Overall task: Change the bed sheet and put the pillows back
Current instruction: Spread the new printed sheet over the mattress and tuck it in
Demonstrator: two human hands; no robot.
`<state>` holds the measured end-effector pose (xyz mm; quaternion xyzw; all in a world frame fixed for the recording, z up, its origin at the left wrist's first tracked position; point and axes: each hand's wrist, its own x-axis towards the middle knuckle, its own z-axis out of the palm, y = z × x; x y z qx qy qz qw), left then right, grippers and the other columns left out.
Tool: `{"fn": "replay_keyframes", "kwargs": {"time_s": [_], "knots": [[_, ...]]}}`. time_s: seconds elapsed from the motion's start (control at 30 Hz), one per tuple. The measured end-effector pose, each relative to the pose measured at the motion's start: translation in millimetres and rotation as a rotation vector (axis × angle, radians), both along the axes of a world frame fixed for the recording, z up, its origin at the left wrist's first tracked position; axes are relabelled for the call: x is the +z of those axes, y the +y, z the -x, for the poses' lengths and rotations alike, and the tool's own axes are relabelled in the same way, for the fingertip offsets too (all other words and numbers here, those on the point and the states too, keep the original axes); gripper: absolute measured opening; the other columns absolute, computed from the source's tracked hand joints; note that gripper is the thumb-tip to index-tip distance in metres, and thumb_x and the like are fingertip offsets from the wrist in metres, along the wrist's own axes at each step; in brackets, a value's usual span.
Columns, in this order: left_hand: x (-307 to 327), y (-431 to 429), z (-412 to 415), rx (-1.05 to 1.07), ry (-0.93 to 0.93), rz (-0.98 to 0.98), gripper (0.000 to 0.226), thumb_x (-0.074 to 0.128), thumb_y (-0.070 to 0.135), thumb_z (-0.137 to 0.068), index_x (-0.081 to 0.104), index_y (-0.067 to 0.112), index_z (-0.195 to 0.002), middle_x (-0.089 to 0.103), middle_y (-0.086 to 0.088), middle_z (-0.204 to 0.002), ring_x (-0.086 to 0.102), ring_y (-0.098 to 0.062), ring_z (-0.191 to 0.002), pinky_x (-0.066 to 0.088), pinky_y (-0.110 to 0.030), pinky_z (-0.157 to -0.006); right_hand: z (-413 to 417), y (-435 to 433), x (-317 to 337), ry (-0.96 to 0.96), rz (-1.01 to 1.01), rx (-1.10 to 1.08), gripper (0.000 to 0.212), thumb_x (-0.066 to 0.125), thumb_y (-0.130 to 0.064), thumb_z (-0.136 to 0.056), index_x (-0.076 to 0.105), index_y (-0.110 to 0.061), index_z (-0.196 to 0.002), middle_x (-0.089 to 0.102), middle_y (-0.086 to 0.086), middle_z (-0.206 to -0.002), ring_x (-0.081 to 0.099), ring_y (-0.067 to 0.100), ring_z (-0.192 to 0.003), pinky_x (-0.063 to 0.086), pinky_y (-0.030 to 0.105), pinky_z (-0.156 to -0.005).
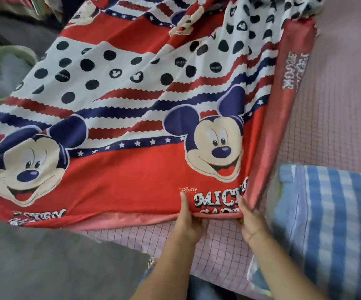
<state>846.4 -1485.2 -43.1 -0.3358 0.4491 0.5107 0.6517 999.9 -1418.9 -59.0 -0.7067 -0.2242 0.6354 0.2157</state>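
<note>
The red Mickey Mouse bed sheet is lying over the left of the pink checked bed surface, its right edge turned back, while the left hand and right hand are both pinching its near hem. It probably wants pulling taut and square, clear of the blue gingham pillow just beside them.

The sheet hides most fingers of left hand and right hand; pillow is cropped.
</note>
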Motion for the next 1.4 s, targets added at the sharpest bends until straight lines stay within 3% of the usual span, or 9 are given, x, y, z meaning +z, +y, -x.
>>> {"fn": "replay_keyframes", "kwargs": {"time_s": [0.17, 0.33, 0.5, 0.63, 0.83, 0.97, 1.1, 1.27, 1.4], "knots": [[-14, -21, 1, -0.071, 0.095, 0.077, 0.078, 0.077, 0.048, -0.063, 0.059, 0.003, -0.124, 0.067, -0.020, -0.119, 0.060, -0.037, -0.115, 0.045, -0.052, -0.099, -30, -73, -21, -0.280, 0.191, 0.212, 0.078, 0.064, -0.083, -0.053, 0.070, -0.020, -0.098, 0.070, 0.007, -0.098, 0.065, 0.031, -0.094, 0.054, 0.048, -0.087], [-27, -55, 0, -0.204, 0.174, 0.112, 0.081, 0.085, 0.043, -0.057, 0.059, -0.001, -0.119, 0.071, -0.021, -0.107, 0.066, -0.040, -0.098, 0.051, -0.049, -0.084, -40, -36, -60, -0.015, 0.210, 0.034, 0.088, 0.086, -0.068, -0.045, 0.067, -0.016, -0.114, 0.071, 0.005, -0.113, 0.067, 0.025, -0.104, 0.051, 0.048, -0.095], [-22, -77, -8, -0.152, 0.186, 0.118, 0.037, 0.075, 0.023, -0.076, 0.061, -0.002, -0.100, 0.074, -0.018, -0.084, 0.065, -0.030, -0.074, 0.048, -0.033, -0.059, 9, 58, 0, 0.245, 0.061, -0.163, 0.027, 0.071, -0.034, -0.082, 0.066, -0.015, -0.101, 0.075, 0.005, -0.083, 0.072, 0.018, -0.070, 0.052, 0.045, -0.085], [-19, -86, -9, -0.152, 0.197, 0.125, 0.045, 0.076, 0.027, -0.065, 0.062, -0.002, -0.097, 0.071, -0.015, -0.077, 0.060, -0.026, -0.062, 0.044, -0.027, -0.048, 7, 77, 23, -0.090, -0.078, -0.131, 0.065, 0.085, -0.022, -0.070, 0.057, -0.007, -0.125, 0.065, 0.008, -0.115, 0.065, 0.021, -0.093, 0.052, 0.046, -0.089], [-22, -95, -8, -0.075, 0.183, 0.112, 0.063, 0.075, 0.022, -0.064, 0.058, -0.005, -0.119, 0.073, -0.021, -0.098, 0.069, -0.033, -0.088, 0.055, -0.041, -0.073, -43, -10, 34, -0.595, -0.057, 0.113, 0.046, 0.060, -0.011, -0.092, 0.048, 0.012, -0.130, 0.052, 0.034, -0.130, 0.052, 0.046, -0.119, 0.041, 0.044, -0.097], [-17, -82, 11, 0.070, 0.188, -0.008, 0.057, 0.072, 0.030, -0.076, 0.059, 0.002, -0.124, 0.068, -0.021, -0.115, 0.065, -0.034, -0.108, 0.049, -0.049, -0.097, -45, -25, 28, -0.434, 0.062, 0.037, 0.041, 0.053, -0.009, -0.096, 0.048, 0.016, -0.128, 0.058, 0.035, -0.120, 0.054, 0.046, -0.115, 0.045, 0.045, -0.092], [-20, -71, 30, 0.105, 0.228, 0.032, 0.046, 0.073, 0.020, -0.082, 0.061, 0.002, -0.123, 0.068, -0.021, -0.115, 0.066, -0.032, -0.100, 0.051, -0.047, -0.091, -18, -17, 40, -0.003, 0.076, -0.201, 0.016, 0.052, -0.029, -0.097, 0.058, -0.014, -0.095, 0.065, -0.002, -0.048, 0.065, 0.014, -0.047, 0.052, 0.030, -0.040], [-21, -128, 7, 0.072, 0.182, 0.137, 0.050, 0.072, 0.013, -0.080, 0.056, -0.003, -0.125, 0.068, -0.024, -0.111, 0.071, -0.033, -0.075, 0.057, -0.036, -0.051, 24, 11, 25, 0.223, 0.032, -0.113, 0.039, 0.070, -0.043, -0.082, 0.064, -0.015, -0.109, 0.073, 0.002, -0.089, 0.067, 0.018, -0.081, 0.047, 0.037, -0.089], [-29, -168, 7, 0.058, 0.171, 0.149, 0.060, 0.074, 0.009, -0.072, 0.054, -0.005, -0.126, 0.068, -0.027, -0.110, 0.071, -0.037, -0.081, 0.059, -0.042, -0.054, 35, 15, 19, 0.147, -0.104, -0.061, 0.007, 0.063, -0.016, -0.091, 0.061, -0.016, -0.098, 0.074, -0.001, -0.080, 0.062, 0.004, -0.047, 0.054, 0.020, -0.053]]}}
